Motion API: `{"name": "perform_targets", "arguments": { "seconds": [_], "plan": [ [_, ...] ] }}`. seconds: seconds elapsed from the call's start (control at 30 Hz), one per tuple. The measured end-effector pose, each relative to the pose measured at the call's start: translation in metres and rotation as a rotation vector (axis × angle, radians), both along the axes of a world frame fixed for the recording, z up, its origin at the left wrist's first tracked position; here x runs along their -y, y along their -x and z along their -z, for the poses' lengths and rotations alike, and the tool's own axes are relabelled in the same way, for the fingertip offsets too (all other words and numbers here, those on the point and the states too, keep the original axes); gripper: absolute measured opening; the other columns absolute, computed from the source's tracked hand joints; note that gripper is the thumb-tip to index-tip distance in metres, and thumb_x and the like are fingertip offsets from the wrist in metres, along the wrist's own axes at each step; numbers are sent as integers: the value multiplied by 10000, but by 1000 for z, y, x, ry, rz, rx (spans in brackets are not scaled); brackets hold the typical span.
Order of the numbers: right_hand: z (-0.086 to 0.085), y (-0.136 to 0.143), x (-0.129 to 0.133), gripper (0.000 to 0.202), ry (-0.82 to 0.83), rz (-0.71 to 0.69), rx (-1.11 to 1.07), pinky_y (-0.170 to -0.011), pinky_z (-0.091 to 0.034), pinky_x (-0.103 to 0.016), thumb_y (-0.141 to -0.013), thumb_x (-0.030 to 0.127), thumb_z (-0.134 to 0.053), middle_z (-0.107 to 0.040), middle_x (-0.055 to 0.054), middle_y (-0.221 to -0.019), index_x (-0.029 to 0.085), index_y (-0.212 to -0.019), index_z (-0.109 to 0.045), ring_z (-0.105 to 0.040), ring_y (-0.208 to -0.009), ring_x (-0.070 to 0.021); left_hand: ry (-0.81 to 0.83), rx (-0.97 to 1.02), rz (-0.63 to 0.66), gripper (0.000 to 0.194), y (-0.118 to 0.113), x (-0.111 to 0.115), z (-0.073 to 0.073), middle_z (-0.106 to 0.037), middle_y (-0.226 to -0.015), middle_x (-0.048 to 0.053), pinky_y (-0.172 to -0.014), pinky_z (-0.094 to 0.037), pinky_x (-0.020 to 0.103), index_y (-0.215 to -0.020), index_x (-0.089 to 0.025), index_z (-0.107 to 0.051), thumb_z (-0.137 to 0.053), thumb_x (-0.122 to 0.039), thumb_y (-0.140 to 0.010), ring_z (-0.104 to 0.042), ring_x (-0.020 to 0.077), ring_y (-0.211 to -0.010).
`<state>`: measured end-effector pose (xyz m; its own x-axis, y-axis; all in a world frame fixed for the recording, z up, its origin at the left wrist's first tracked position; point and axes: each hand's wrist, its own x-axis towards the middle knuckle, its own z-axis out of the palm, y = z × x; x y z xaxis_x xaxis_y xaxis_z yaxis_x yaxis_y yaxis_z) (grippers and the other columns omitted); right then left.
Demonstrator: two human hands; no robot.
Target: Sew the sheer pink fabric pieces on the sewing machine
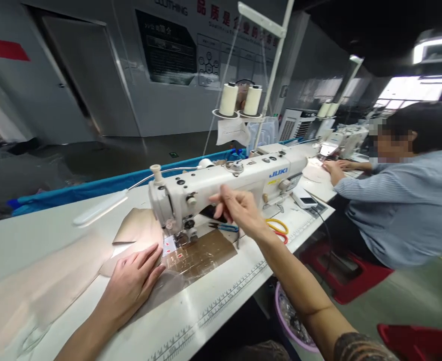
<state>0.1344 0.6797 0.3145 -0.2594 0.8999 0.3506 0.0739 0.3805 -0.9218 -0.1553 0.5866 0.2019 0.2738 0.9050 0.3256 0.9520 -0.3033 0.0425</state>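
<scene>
My left hand [134, 278] lies with fingers stretched out on a pale beige fabric piece [136, 225], left of the needle area of a white sewing machine [224, 185]. More beige fabric [66, 271] spreads over the table to the left, partly blurred. In front of the machine's arm, my right hand [241, 210] is raised with its fingers curled together. Whatever it may hold is too small or hidden to make out. Beneath it lie blue thread snips [224, 227] and scissors with yellow and red handles [277, 228]. A brown taped sheet [209, 255] covers the bed by the needle.
A white lamp [100, 208] reaches over the fabric. Thread cones [228, 99] stand on a rack behind the machine. A co-worker [405, 185] sits at another machine on the right. A pink-rimmed bin [281, 311] and a red stool [356, 281] are below.
</scene>
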Motion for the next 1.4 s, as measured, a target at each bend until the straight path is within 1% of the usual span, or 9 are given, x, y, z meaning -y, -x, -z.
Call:
{"name": "perform_targets", "arguments": {
  "seconds": [0.17, 0.27, 0.57, 0.7, 0.83, 0.97, 1.07, 1.23, 1.4],
  "plan": [
    [-21, -94, -54, 409, -332, 925, 324, -839, -489, -350, -930, 524, -489, -709, -98, -967, 178, -1004, -694, -638, -818, -202, -40, 14, 8, 495, 9, -8, 10, -686, -1283, 77, -827, -555, 446, -1235, -260, -698, -365, -514, -969, -674, 315, -1096],
    [-34, -134, -84, 443, -190, 1059, 534, -889, -481, -439, -814, 526, -626, -677, -190, -1115, 138, -1012, -708, -642, -977, -297, -33, 20, 5, 492, 7, -8, 10, -681, -1292, 76, -844, -555, 451, -1242, -269, -692, -373, -523, -967, -669, 315, -1108],
    [-38, -137, -108, 168, -189, 874, 358, -759, -498, -363, -835, 296, -521, -689, -111, -822, 174, -821, -635, -638, -780, -228, 3, 59, -26, 531, -10, 3, -4, -692, -1252, 118, -896, -523, 459, -1232, -230, -686, -282, -494, -1012, -664, 293, -1082],
    [-66, -111, -91, 138, -158, 509, 155, -512, -357, -247, -832, 346, -590, -617, -18, -689, 210, -810, -584, -497, -542, -134, 9, 81, -32, 494, -11, 5, -5, -684, -1267, 122, -890, -521, 459, -1244, -232, -677, -312, -469, -1010, -655, 292, -1100],
    [-110, -77, -69, 120, -313, 91, 788, -563, -331, -271, -815, 226, -645, -566, 1, -612, 187, -701, -647, -462, -569, -128, 12, 82, -22, 507, -10, 5, -3, -681, -1271, 128, -889, -517, 464, -1246, -217, -677, -308, -471, -1009, -658, 299, -1096],
    [-139, -44, -68, 171, -267, -209, 1286, -584, -337, -284, -715, 51, -621, -566, 16, -617, 185, -609, -615, -470, -585, -129, -8, 92, -9, 496, -11, 4, -4, -693, -1245, 119, -882, -519, 452, -1222, -235, -691, -317, -479, -1005, -662, 293, -1076],
    [-143, -30, -78, 165, -306, -147, 1361, -586, -345, -281, -707, 35, -588, -590, 5, -661, 185, -644, -613, -505, -619, -143, -17, 92, -4, 493, -10, 4, -4, -697, -1235, 119, -884, -519, 449, -1224, -237, -689, -317, -475, -1005, -666, 288, -1066],
    [-137, -32, -81, 168, -462, 237, 1530, -605, -346, -289, -655, 19, -615, -584, -39, -679, 176, -626, -564, -571, -705, -192, -17, 85, -4, 512, -9, 4, 0, -687, -1255, 131, -871, -519, 465, -1233, -207, -683, -310, -477, -1009, -661, 306, -1082],
    [-133, -32, -72, 94, -577, 5, 1522, -580, -362, -278, -736, 99, -618, -610, -44, -733, 190, -716, -630, -539, -673, -161, -18, 115, -5, 490, -10, 3, -1, -687, -1255, 122, -874, -520, 457, -1230, -227, -682, -334, -485, -1000, -649, 303, -1108]
  ]
}}
